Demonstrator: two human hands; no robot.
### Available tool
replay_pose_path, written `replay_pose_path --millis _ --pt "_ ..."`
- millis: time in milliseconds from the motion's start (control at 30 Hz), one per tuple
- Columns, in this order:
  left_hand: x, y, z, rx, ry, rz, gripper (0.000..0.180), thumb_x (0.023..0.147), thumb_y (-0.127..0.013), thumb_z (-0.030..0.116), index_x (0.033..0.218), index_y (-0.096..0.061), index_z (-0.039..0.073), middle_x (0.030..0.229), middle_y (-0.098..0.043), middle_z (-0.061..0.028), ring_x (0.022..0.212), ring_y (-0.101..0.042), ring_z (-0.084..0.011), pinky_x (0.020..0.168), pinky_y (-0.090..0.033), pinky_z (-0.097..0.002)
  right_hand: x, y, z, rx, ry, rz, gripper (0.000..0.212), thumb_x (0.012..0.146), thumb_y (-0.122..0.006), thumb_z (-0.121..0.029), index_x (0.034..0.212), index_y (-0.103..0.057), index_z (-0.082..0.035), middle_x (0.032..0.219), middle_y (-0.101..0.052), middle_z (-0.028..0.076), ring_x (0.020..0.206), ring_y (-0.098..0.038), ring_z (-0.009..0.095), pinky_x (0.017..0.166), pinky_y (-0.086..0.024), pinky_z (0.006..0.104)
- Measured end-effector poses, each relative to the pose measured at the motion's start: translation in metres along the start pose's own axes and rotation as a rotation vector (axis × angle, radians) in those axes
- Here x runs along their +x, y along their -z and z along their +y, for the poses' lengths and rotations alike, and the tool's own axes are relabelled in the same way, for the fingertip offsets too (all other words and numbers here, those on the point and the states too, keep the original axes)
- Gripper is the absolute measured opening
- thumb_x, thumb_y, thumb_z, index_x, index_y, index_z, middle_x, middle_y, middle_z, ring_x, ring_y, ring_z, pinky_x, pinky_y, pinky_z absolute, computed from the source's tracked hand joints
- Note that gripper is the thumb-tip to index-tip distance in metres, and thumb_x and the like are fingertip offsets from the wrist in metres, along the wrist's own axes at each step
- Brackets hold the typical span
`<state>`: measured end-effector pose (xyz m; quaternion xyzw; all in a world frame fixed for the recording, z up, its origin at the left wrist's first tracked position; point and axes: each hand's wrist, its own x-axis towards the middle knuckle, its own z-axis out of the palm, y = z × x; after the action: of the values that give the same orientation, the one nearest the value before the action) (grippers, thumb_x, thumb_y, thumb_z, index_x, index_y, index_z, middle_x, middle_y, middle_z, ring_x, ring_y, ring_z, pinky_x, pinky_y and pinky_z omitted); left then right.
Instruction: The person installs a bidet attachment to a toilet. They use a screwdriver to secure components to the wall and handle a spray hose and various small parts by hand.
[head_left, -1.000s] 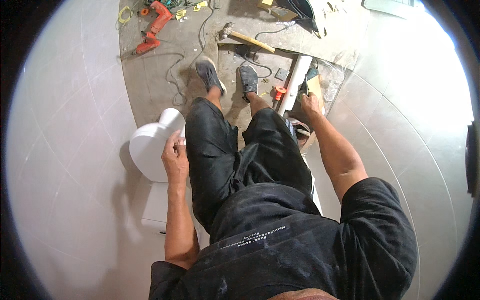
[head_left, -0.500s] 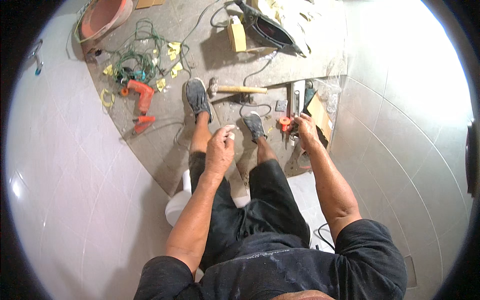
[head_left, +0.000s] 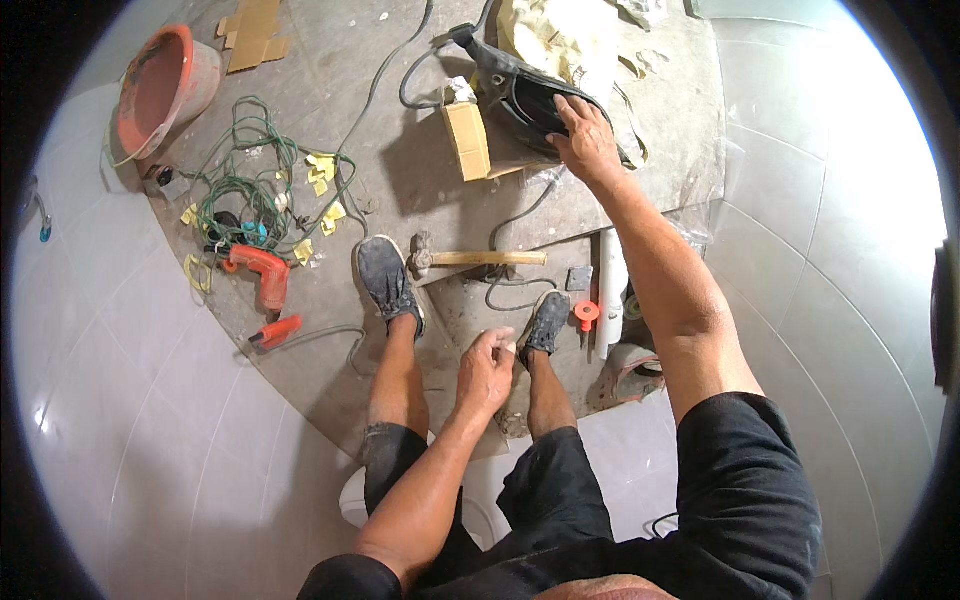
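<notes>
My right hand [head_left: 588, 140] reaches far forward to a black tool bag [head_left: 530, 100], its fingers spread at the bag's mouth and nothing visible in them. The bag's dark inside hides what it holds. Over my shins, my left hand [head_left: 487, 372] is closed, with fingers and thumb curled together; anything in the grip is too small to name. Against the bag leans an opened cardboard box [head_left: 466, 140]. A hammer [head_left: 480, 258] with a wooden handle lies between the bag and my shoes.
Left of my feet are an orange power drill [head_left: 265, 275] and a tangled green cord [head_left: 250, 170]. A reddish bucket [head_left: 190, 90] stands far left. Close to my right shoe lie a white pipe [head_left: 610, 295] and an orange round-headed tool [head_left: 586, 313]. Tiled walls rise on both sides.
My right hand has moved forward from beside the white pipe to the mouth of the black bag. My left hand, still closed, is lower and farther right. The view has shifted.
</notes>
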<state>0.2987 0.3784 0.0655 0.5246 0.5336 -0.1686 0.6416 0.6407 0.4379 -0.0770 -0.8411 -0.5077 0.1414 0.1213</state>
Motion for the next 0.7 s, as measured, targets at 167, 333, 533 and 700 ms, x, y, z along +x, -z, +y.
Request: replay_pose_path --millis 167,333,533,700 --pt "0.006 -0.007 0.007 -0.054 -0.017 0.013 0.026 0.095 -0.061 0.011 0.119 -0.067 0.002 0.103 -0.072 -0.0184 0.090 -0.070 -0.0281 0.082 -0.055 -0.0382 -0.022 -0.026 0.006 0.093 -0.180 0.286 0.047 0.083 -0.078 -0.024 0.122 -0.059 -0.005 0.116 -0.055 0.021 0.112 -0.053 0.041 0.099 -0.043 0.0483" --pt "0.012 -0.014 -0.009 -0.097 -0.069 0.109 0.028 0.096 -0.063 0.015 0.121 -0.068 0.002 0.102 -0.073 -0.0147 0.090 -0.069 -0.0222 0.083 -0.053 -0.0358 -0.019 -0.039 0.007 -0.020 -0.215 0.037 0.083 0.068 -0.090 -0.049 0.137 -0.052 -0.022 0.149 -0.032 0.029 0.138 -0.032 0.048 0.110 -0.030 0.0605" --pt "0.011 -0.013 0.003 -0.126 -0.027 0.064 0.024 0.095 -0.064 0.013 0.116 -0.067 0.003 0.102 -0.072 -0.0190 0.094 -0.071 -0.0309 0.084 -0.055 -0.0391 0.004 -0.050 0.026 -0.335 -0.194 -0.173 0.057 0.084 -0.078 -0.036 0.127 -0.057 -0.007 0.122 -0.058 0.017 0.111 -0.059 0.038 0.089 -0.053 0.0505" --pt "0.011 -0.014 -0.007 -0.127 -0.070 0.120 0.027 0.094 -0.063 0.018 0.114 -0.065 0.001 0.108 -0.070 -0.0226 0.104 -0.067 -0.0390 0.089 -0.053 -0.0438 0.042 -0.038 0.062 -0.227 -0.092 -0.238 0.020 0.094 -0.049 -0.008 0.107 -0.064 -0.002 0.103 -0.069 0.025 0.098 -0.067 0.045 0.086 -0.053 0.0528"
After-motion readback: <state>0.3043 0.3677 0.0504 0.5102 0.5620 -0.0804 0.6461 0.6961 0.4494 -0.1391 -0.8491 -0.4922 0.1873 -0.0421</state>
